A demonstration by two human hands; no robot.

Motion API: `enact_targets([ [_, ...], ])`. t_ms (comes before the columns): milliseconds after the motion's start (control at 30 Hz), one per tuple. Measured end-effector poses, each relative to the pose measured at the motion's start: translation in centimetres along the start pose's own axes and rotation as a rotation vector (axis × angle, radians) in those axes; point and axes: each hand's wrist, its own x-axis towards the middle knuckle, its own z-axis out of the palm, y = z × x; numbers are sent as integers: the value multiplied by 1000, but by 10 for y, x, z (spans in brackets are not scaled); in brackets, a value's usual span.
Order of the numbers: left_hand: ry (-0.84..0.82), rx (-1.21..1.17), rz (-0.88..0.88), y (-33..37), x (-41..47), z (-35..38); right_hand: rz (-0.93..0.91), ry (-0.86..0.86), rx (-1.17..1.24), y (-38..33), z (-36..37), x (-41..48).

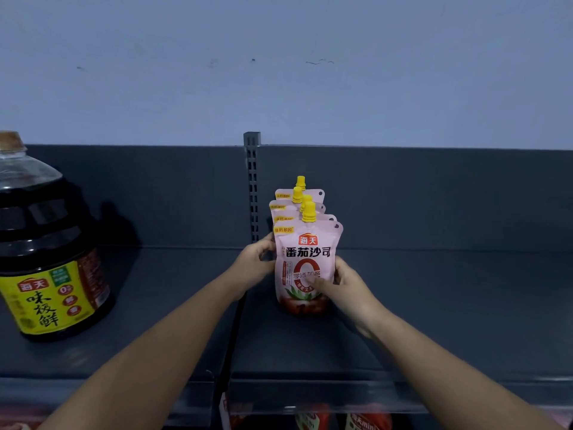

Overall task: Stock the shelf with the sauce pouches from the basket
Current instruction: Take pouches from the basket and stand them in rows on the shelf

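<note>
Dark grey shelf (434, 321), four upright sauce pouches (305, 262) in a row, soy sauce jug (46, 259) left

Four pale pink flexible plastic sauce pouches (298, 202) with yellow screw spouts are standing upright on the dark grey metal shelf (434, 305), lined up one behind another from the back panel toward the front and slightly staggered, so each spout is showing above the next. The front pouch (305, 259) is facing forward, displaying a red logo, black lettering, a large red ring and red tomato artwork at its base. The left hand (254, 265) is gripping the row's left edge. The right hand (341, 283) is gripping the front pouch's right edge, thumb pressing across its face.
</note>
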Motion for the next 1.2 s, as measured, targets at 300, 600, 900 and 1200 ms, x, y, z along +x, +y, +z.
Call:
enact_targets([
  [300, 29, 11, 9, 2, 0, 3, 10, 8, -30, 3, -2, 2],
  [600, 51, -63, -71, 10, -13, -1, -3, 94, -128, 7, 1, 0],
  [900, 88, 60, -52, 15, -47, 0, 0, 204, -243, 8, 12, -11],
  [1200, 142, 91, -83, 11, -66, 11, 23, 252, -297, 3, 17, -19],
])
